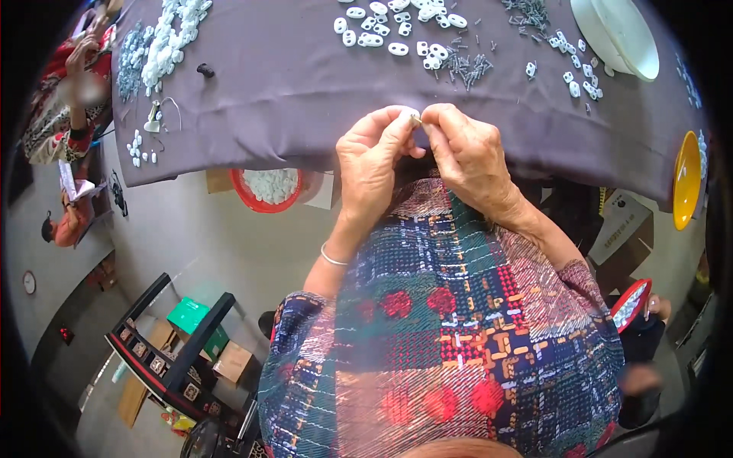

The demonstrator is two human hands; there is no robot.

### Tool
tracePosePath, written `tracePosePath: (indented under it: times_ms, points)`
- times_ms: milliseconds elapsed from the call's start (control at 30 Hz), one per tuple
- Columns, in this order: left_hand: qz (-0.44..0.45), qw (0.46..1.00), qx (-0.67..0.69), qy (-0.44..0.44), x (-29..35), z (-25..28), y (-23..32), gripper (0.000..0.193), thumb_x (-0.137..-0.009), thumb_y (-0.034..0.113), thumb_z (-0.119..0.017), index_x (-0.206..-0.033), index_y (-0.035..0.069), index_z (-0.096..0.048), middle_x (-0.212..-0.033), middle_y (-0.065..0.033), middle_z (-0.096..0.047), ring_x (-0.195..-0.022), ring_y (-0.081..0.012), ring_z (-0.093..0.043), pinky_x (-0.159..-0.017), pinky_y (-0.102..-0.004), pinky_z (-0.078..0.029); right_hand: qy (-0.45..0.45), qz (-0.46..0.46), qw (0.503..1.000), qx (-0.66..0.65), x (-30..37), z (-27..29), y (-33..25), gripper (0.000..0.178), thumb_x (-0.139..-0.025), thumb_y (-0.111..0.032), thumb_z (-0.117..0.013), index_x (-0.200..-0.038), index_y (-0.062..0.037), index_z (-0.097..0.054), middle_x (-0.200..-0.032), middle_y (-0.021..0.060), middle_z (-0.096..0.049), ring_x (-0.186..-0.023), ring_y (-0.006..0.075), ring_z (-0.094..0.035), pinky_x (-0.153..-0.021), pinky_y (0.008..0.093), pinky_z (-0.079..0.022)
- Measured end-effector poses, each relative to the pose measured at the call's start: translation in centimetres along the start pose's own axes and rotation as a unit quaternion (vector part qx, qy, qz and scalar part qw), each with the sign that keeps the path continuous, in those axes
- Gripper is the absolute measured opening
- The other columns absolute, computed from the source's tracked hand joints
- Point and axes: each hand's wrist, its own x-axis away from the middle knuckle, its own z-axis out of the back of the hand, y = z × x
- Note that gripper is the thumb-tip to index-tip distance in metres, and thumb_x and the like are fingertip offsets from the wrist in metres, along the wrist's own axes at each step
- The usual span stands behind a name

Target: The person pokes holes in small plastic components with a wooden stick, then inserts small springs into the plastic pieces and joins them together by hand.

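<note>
Over the near edge of the dark tablecloth [282, 99], my two hands meet at the fingertips. My left hand [366, 164] pinches a small white plastic part [413, 113], mostly covered by the thumb and finger. Right against it, my right hand [475, 156] is closed in a pinch; a tiny thin piece shows between the fingertips, too small to name. Beyond them on the cloth lie white oval plastic pieces [398, 49] with two holes. A heap of small grey screw-like pins [469, 70] is beside these.
A white basin [650, 62] stands tilted at the far right, a yellow bowl [686, 180] at the right edge. More white pieces [169, 46] are heaped far left. Below the table is a red tub [241, 194] of white parts. Other people sit left and right.
</note>
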Motion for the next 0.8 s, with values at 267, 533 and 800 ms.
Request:
tracePosePath:
  times_ms: [267, 533, 800]
  points:
    - [-0.001, 1.0, 0.003, 0.02, -0.25, 0.29, -0.21, 0.013, -0.086, 0.007, -0.059, -0.094, -0.003, -0.06, -0.074, -0.0043, -0.059, -0.061, -0.0084, -0.055, -0.057, -0.0214, -0.052, -0.012, -0.02, 1.0, -0.02, 0.0, -0.34, 0.11, 0.008, -0.082, 0.001, -0.054, -0.09, 0.0002, -0.055, -0.075, 0.0143, -0.06, -0.063, 0.0251, -0.061, -0.056, 0.0319, -0.047]
    - [-0.012, 1.0, 0.0, 0.009, -0.08, 0.72, -0.65, 0.014, -0.086, 0.006, -0.059, -0.097, -0.002, -0.061, -0.085, -0.0054, -0.063, -0.073, -0.0091, -0.058, -0.06, -0.0232, -0.054, -0.004, -0.009, 1.0, -0.013, 0.07, -0.88, 0.21, 0.008, -0.083, 0.002, -0.053, -0.091, 0.0003, -0.054, -0.076, 0.0143, -0.06, -0.064, 0.0258, -0.061, -0.057, 0.0316, -0.046]
    - [-0.02, 0.999, 0.012, 0.047, -0.32, 0.41, -0.73, 0.013, -0.086, 0.006, -0.059, -0.094, -0.004, -0.06, -0.072, -0.0048, -0.06, -0.058, -0.0089, -0.056, -0.055, -0.0205, -0.05, -0.02, 0.011, 0.999, 0.022, -0.08, -1.04, 0.63, 0.007, -0.084, -0.003, -0.053, -0.09, -0.0005, -0.054, -0.074, 0.0141, -0.058, -0.063, 0.0288, -0.059, -0.056, 0.0348, -0.046]
